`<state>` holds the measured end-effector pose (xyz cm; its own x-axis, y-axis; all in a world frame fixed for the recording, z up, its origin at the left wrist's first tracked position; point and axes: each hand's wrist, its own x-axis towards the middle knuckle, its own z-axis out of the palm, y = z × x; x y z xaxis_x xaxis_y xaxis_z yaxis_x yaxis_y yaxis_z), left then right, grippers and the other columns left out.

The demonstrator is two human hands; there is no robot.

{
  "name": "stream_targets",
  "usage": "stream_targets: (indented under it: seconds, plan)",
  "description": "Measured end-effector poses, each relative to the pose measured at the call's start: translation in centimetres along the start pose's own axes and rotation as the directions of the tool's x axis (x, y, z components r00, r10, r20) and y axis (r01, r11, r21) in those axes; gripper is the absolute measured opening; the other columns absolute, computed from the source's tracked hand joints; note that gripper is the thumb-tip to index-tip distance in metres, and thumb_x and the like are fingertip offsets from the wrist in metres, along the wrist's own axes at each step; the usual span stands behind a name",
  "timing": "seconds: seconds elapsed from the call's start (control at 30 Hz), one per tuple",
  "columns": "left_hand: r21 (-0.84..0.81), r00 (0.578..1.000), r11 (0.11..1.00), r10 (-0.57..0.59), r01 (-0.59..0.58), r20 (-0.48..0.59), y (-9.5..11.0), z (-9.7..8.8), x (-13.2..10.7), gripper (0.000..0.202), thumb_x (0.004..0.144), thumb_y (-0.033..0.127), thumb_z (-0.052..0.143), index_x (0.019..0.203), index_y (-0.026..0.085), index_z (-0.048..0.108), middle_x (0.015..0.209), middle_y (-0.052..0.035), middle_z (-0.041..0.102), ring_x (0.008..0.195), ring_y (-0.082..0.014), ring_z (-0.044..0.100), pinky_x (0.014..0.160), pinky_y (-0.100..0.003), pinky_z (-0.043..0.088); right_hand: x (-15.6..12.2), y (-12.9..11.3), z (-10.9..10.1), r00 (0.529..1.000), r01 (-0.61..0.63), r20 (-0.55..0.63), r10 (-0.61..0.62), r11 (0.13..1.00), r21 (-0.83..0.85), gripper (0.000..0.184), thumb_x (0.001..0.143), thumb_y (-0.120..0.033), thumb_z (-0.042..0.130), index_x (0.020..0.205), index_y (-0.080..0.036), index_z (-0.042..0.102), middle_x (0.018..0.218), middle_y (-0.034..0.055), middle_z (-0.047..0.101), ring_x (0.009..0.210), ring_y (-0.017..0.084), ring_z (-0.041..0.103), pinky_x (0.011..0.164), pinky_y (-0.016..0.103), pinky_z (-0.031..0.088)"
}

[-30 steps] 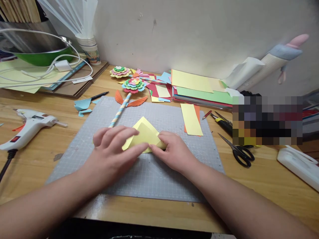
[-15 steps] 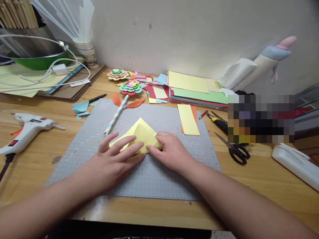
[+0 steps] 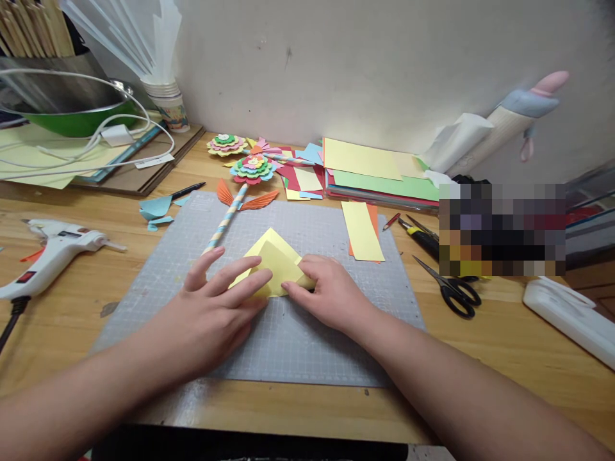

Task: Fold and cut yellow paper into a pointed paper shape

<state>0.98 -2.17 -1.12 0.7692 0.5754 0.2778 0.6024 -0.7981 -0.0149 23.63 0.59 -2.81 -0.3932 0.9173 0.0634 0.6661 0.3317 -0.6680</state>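
A folded yellow paper (image 3: 276, 253) lies on the grey cutting mat (image 3: 307, 346) in the middle of the wooden desk. My left hand (image 3: 216, 307) lies flat on the paper's left part, fingers stretched out and spread, pressing it down. My right hand (image 3: 327, 291) rests on the paper's right corner, its fingers curled and pressed together on the fold. A paper flower on a striped stem (image 3: 252, 169) lies just beyond the paper, at the mat's far left.
A glue gun (image 3: 52, 246) lies at the left. Black scissors (image 3: 451, 288) and a cutter (image 3: 423, 237) lie right of the mat. A yellow strip (image 3: 360, 230) sits on the mat's far right corner. Coloured paper stacks (image 3: 375, 169) lie at the back.
My left hand has slid leftward and back along the paper, its fingers spreading out flat. The right hand stays on the right corner.
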Motion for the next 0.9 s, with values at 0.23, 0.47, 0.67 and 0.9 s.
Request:
stream_targets:
  seconds: [0.23, 0.47, 0.67, 0.9]
  plan:
    - [-0.1, 0.987, 0.988, -0.128, 0.119, -0.093, -0.5, -2.9, 2.6, 0.04, 0.085, 0.023, 0.056, 0.125, 0.031, 0.059, 0.138, -0.0055, 0.053, 0.132, -0.0322, 0.044, 0.115, -0.057, 0.018, -0.3, 0.5, -0.4, 0.999, -0.006, -0.036, 0.016, 0.965, 0.262, 0.027, 0.089, -0.039, 0.055, 0.071, -0.019, 0.06, 0.067, -0.0005, 0.057, 0.064, 0.014, 0.051, 0.06, 0.028, 0.038]
    - [-0.608, 0.723, 0.75, -0.569, 0.261, -0.392, -1.3, -3.2, 4.7, 0.058, 0.088, 0.031, 0.064, 0.142, 0.029, 0.041, 0.144, 0.0001, 0.045, 0.135, -0.0285, 0.039, 0.117, -0.043, 0.028, 0.3, 1.2, -1.5, 0.948, -0.09, 0.003, 0.319, 0.257, 0.962, 0.035, 0.085, -0.054, 0.06, 0.104, -0.025, 0.068, 0.1, 0.0045, 0.074, 0.097, 0.025, 0.067, 0.08, 0.037, 0.053]
    - [-0.939, 0.691, 0.086, -0.7, 0.332, 0.18, -2.3, 0.2, 4.6, 0.079, 0.081, 0.037, 0.07, 0.149, 0.028, 0.03, 0.121, -0.0089, 0.066, 0.108, -0.0278, 0.065, 0.091, -0.042, 0.055, 0.6, 1.0, -0.9, 0.916, -0.243, 0.176, 0.36, 0.151, 0.958, 0.034, 0.079, -0.045, 0.072, 0.1, -0.019, 0.069, 0.095, 0.008, 0.076, 0.093, 0.027, 0.07, 0.079, 0.038, 0.056]
    - [-0.921, 0.648, -0.147, -0.671, 0.36, 0.361, -2.6, 0.4, 4.1, 0.051, 0.073, 0.032, 0.079, 0.12, 0.026, 0.059, 0.123, -0.0063, 0.066, 0.106, -0.0244, 0.066, 0.084, -0.033, 0.058, 0.2, 0.3, -1.0, 0.919, -0.224, 0.173, 0.353, 0.109, 0.968, 0.045, 0.077, -0.031, 0.075, 0.119, -0.02, 0.062, 0.107, 0.0081, 0.074, 0.094, 0.026, 0.071, 0.081, 0.039, 0.056]
